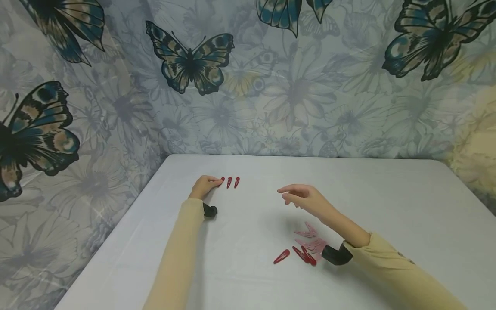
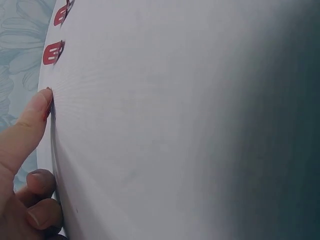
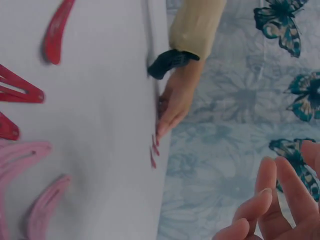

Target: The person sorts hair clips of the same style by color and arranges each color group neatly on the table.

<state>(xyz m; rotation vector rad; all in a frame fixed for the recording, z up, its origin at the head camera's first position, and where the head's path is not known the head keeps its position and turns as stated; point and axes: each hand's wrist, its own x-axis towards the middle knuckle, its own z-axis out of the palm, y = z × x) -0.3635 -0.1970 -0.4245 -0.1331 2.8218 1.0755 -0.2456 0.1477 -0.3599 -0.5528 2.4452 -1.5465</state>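
Note:
My left hand (image 1: pixel 204 186) is at the far left of the white table, its fingertips on a red snap hair clip (image 1: pixel 222 181). In the left wrist view the thumb (image 2: pixel 34 114) covers most of that clip, and other fingers are curled below. Two more red hair clips (image 1: pixel 229 182) (image 1: pixel 237 182) lie beside it, making a short row. My right hand (image 1: pixel 306 199) hovers above the table, fingers loosely extended and holding nothing. Nearer the front lie loose red hair clips (image 1: pixel 281 256) and a cluster of pink hair clips (image 1: pixel 315 244), partly behind the right wrist's black strap piece.
A white cloth covers the table (image 1: pixel 248 284). Behind and to the left hangs a fabric backdrop (image 1: pixel 248 112) with flowers and butterflies. Black wrist-worn pieces (image 1: pixel 210 210) (image 1: pixel 337 255) stick out below both of my cream sleeves.

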